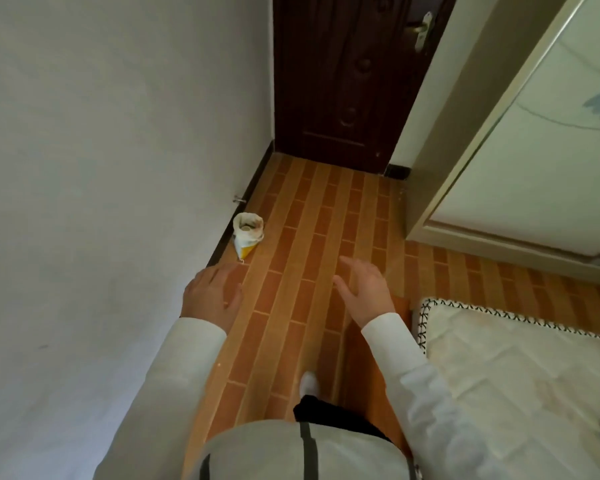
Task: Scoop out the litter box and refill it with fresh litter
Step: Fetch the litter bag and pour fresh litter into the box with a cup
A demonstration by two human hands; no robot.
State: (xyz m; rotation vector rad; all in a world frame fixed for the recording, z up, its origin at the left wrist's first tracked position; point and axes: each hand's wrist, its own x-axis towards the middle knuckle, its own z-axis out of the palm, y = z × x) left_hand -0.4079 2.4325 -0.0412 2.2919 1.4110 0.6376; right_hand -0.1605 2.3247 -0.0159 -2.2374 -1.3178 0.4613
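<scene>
A person stands in a narrow passage, looking down at a floor (291, 271) patterned like orange-brown brick. Both arms in white sleeves reach forward and hold nothing. The left hand (211, 296) hangs palm down with its fingers loosely bent, close to the white wall (101, 168). The right hand (362, 285) is spread and released, fingers straight and pointing ahead over the middle of the floor.

The only task item in view is a small open bag (247, 235), white with a yellow corner and its top rolled down, with some content showing inside. It stands at the left edge of the floor against the dark baseboard, ahead of the left hand and apart from it.

A dark wooden door (343, 81) closes the far end of the passage. A pale wardrobe door (534, 150) stands at the right. A cream quilted mattress (516, 368) with black edge stitching fills the lower right corner. 1 white sock (309, 382) shows below.
</scene>
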